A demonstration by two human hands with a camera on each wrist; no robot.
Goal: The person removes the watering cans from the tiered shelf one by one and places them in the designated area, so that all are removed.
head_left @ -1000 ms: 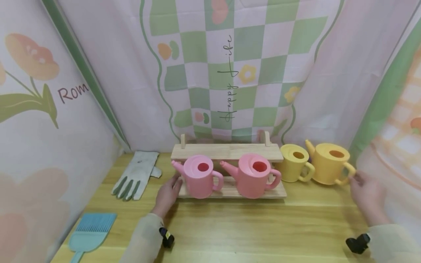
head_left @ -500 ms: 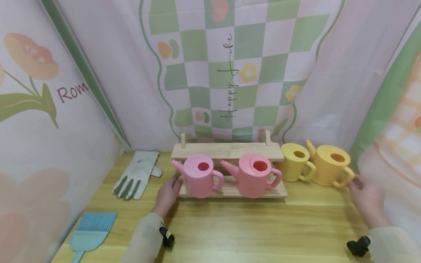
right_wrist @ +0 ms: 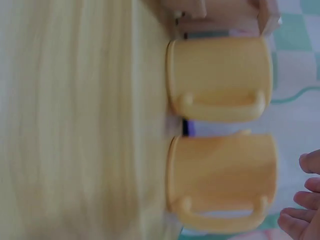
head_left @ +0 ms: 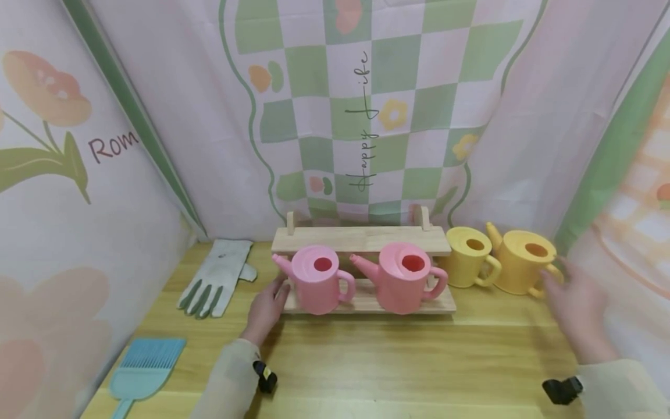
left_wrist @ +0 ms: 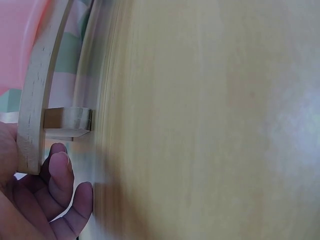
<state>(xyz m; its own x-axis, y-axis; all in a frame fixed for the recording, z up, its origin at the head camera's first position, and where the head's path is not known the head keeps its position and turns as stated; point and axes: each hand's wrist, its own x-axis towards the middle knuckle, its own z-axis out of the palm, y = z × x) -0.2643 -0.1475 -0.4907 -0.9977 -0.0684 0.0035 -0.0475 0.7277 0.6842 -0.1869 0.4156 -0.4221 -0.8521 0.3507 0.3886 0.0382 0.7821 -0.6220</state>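
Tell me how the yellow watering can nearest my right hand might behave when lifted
The yellow watering can is probably stiff: its walls show no sag. It looks hollow through its top opening, so likely light unless filled. Being smooth, it may slip.

Soft light — glare on tabletop [left_wrist: 300, 115], blurred right hand [head_left: 578, 308]

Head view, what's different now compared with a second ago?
The right hand has come off the handle of the rightmost yellow watering can and moved slightly left; that can seems a touch nearer the person. The left hand still holds the end of the wooden rack, and both pink watering cans stay put.
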